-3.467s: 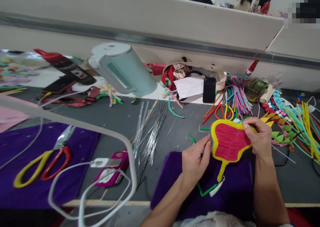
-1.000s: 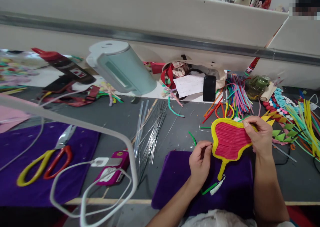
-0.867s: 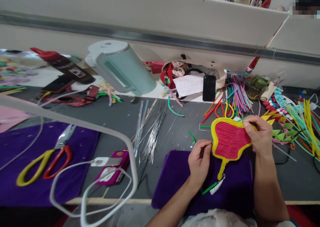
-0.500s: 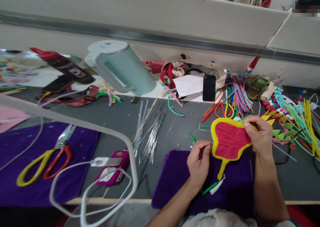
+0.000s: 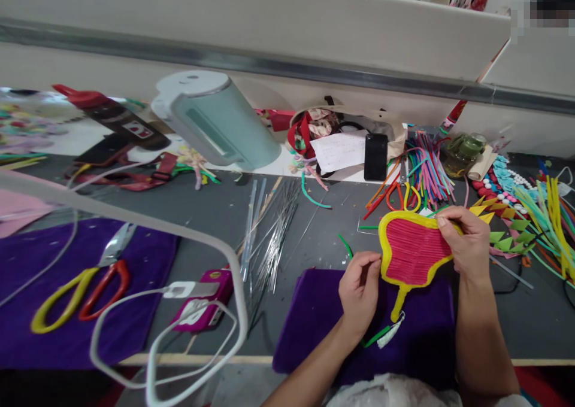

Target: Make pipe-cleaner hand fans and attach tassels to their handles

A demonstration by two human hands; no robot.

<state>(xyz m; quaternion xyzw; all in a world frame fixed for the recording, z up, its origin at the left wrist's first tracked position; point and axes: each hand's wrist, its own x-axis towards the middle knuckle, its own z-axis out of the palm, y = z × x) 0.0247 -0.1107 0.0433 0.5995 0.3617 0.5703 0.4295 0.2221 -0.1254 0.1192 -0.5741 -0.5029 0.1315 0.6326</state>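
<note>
A small hand fan with a ribbed pink-red face and a fuzzy yellow rim and handle is held up over a folded purple cloth. My right hand pinches its upper right edge between thumb and fingers. At the fan's left edge, my left hand is closed, thumb against forefinger; what lies between the fingertips is too small to make out. A white tassel hangs by the fan's handle. Green pipe cleaner shows above my left hand, and another green length below it.
Silvery wires lie left of the cloth. Further left are large scissors, a magenta device and a looping white cable. Behind stand a pale-green jug, a phone and bundled pipe cleaners.
My left hand has shifted very slightly at the fan's edge. The fan and my right hand stay in place.
</note>
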